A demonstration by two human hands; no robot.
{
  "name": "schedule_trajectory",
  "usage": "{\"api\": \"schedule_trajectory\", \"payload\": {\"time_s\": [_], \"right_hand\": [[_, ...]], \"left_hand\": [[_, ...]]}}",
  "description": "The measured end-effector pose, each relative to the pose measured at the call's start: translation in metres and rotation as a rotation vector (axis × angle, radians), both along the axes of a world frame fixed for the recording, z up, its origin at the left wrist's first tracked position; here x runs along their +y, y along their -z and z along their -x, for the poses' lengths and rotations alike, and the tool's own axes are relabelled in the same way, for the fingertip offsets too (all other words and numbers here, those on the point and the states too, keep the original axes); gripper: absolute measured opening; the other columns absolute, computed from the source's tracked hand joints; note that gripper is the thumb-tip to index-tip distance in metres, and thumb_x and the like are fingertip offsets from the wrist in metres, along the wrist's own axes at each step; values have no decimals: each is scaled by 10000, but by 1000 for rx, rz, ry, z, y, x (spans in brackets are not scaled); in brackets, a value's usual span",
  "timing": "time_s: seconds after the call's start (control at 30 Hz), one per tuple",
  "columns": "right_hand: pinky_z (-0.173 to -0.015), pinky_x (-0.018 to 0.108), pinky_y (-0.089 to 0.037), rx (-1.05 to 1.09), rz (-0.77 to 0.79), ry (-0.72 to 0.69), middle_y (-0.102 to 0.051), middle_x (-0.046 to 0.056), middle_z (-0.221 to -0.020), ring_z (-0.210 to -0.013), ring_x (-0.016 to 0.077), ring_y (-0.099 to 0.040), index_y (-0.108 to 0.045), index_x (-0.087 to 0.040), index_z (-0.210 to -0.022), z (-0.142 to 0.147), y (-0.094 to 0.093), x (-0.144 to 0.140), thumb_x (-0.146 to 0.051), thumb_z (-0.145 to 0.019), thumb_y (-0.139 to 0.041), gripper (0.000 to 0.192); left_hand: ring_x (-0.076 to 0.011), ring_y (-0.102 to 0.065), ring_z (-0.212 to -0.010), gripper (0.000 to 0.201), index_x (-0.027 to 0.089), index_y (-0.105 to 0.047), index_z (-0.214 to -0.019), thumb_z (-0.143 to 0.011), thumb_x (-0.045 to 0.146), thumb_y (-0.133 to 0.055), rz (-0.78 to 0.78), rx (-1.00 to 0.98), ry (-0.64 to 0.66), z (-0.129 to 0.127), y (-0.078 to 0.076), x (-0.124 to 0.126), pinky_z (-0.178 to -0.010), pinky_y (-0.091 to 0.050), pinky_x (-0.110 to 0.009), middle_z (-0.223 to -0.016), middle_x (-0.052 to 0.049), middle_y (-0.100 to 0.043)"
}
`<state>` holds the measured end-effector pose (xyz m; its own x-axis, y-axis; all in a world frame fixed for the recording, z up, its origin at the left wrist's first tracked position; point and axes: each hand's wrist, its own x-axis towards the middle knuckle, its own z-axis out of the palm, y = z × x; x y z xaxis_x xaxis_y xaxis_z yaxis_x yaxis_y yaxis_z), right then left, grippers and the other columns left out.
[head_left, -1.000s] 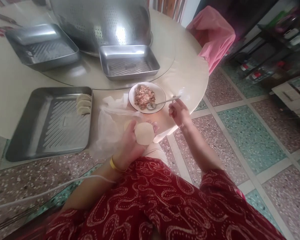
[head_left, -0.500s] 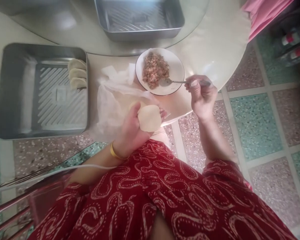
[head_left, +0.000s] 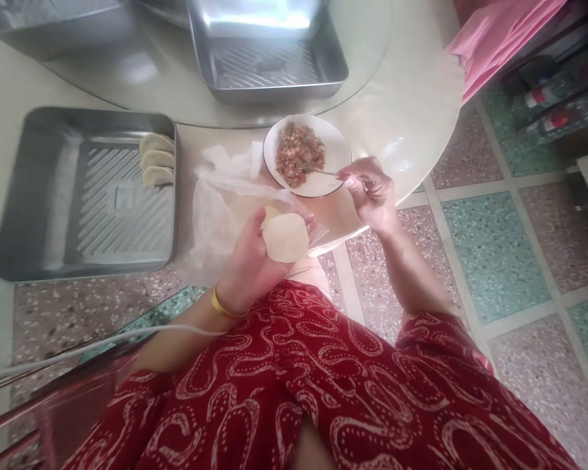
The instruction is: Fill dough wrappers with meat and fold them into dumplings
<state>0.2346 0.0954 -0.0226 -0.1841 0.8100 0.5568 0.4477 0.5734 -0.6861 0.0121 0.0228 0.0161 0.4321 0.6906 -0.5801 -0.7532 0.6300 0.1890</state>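
Note:
A round, pale dumpling wrapper (head_left: 286, 238) lies across the palm and fingers of my left hand (head_left: 249, 258), which cups it near the table edge. My right hand (head_left: 374, 196) pinches the handle of a metal spoon (head_left: 326, 173). The spoon's bowl is sunk in minced filling (head_left: 300, 151) on a white plate (head_left: 337, 147) with a dark rim. Beside my left hand, a thin plastic bag (head_left: 210, 209) rests on the table, with more pale wrapper showing at its opening. Folded dumplings (head_left: 157, 160) stand in a row against the right wall of a grey metal pan (head_left: 95, 258).
Another metal pan (head_left: 274, 94) stands on the glass turntable (head_left: 367, 72) at the back. Pink cloth (head_left: 504, 39) hangs at the table's right side. Plastic bottles (head_left: 563, 121) are at the far right. A white cable (head_left: 102, 338) crosses by my left forearm.
The spoon's bowl has moved from the edge of the filling into it, and my right hand has shifted left. The wrapper stays in my left hand. The whole view has shifted slightly.

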Motion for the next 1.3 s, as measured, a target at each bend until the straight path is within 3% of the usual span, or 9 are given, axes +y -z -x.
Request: {"api": "schedule_trajectory", "payload": {"time_s": [0.27,0.4,0.67,0.93,1.03,1.17,1.3], "right_hand": [[-819,414,-515,-104,-81,-129,-697,-27,-817,-873,191,-622,-712,-333,-939,-2,-25,-1,-478,-946,-562,208],[-870,422,-484,-277,-141,-242,-721,-50,-828,-851,175,-627,-707,-330,-936,5,-22,13,-492,-963,-526,245],[-924,502,-384,-444,-90,-22,-736,-12,-873,-1017,268,-601,-692,-334,-904,13,-19,19,-575,-964,-433,360],[-924,506,-381,-374,-84,36,-727,6,-822,-969,279,-595,-706,-333,-906,10,-24,13,-606,-952,-425,395],[-907,484,-409,-317,-65,-58,-729,-21,-811,-941,258,-612,-708,-359,-915,10,-22,12,-586,-946,-469,331],[-920,465,-435,-359,-26,-241,-748,-58,-847,-940,227,-622,-710,-401,-971,2,-20,4,-366,-952,-564,151],[-866,458,-450,-361,-20,-186,-760,-82,-851,-915,230,-630,-712,-433,-932,-16,-28,-8,-412,-905,-645,75]], "left_hand": [[-283,-664,-1128,613,-4,-553,-1279,-986,488,-333,38,16,20,1,4,-1,-1040,-514,-413,-1105,-210,-714],[-276,-664,-1134,594,-1,-550,-1287,-984,473,-359,65,20,2,1,2,-1,-1074,-487,-396,-1063,-194,-728],[-280,-682,-1091,582,-10,-498,-1342,-996,429,-338,101,43,-17,-4,-6,1,-1044,-515,-414,-1035,-189,-732],[-276,-694,-1053,627,-45,-497,-1337,-987,455,-351,53,51,-1,-1,-1,-4,-1013,-531,-381,-1079,-221,-716],[-291,-689,-1062,640,-45,-498,-1339,-986,468,-352,40,42,7,-1,-1,-5,-1002,-536,-407,-1106,-228,-708],[-280,-692,-1040,630,-60,-480,-1349,-998,440,-325,84,65,2,-2,-6,-4,-935,-566,-373,-1103,-234,-707],[-272,-684,-1061,615,-40,-469,-1369,-1001,433,-330,77,50,-4,-4,-7,-3,-942,-558,-362,-1118,-221,-706]]}}
